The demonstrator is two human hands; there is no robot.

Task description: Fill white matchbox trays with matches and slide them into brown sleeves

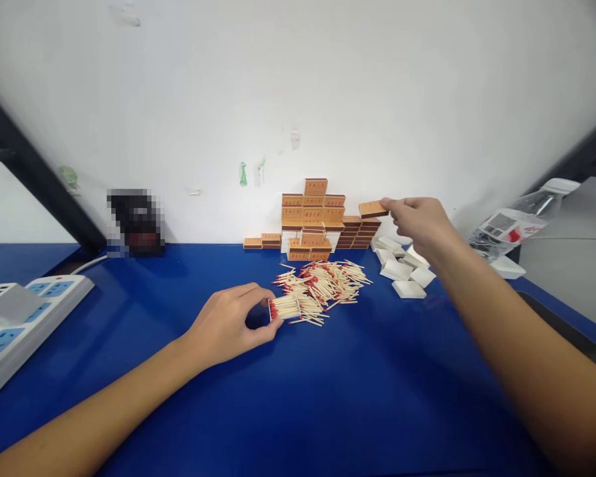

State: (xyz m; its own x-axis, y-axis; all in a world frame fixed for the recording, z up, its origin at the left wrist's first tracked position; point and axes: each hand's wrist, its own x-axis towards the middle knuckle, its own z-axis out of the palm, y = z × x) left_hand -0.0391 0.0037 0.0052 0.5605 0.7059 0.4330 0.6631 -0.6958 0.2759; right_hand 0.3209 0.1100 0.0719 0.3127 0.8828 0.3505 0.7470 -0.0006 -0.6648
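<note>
My left hand (236,321) pinches a white matchbox tray (285,307) filled with red-tipped matches, low over the table at the edge of a heap of loose matches (330,283). Up at the right, my right hand (420,222) grips an orange matchbox sleeve (372,209) by its right end, just above a stack of dark-sided matchboxes (360,233). Whether that sleeve has anything inside cannot be seen. Left of it rises a stepped pile of orange matchboxes (312,214), against the wall. Several white empty-looking trays (402,269) lie jumbled below my right hand.
A clear plastic bottle (519,222) leans at the right. On the left lies a power strip (34,315) with a plug on it, and a blurred black object (138,222) stands by the wall. Two low matchbox rows (261,242) sit left of the pile on the blue table (298,411).
</note>
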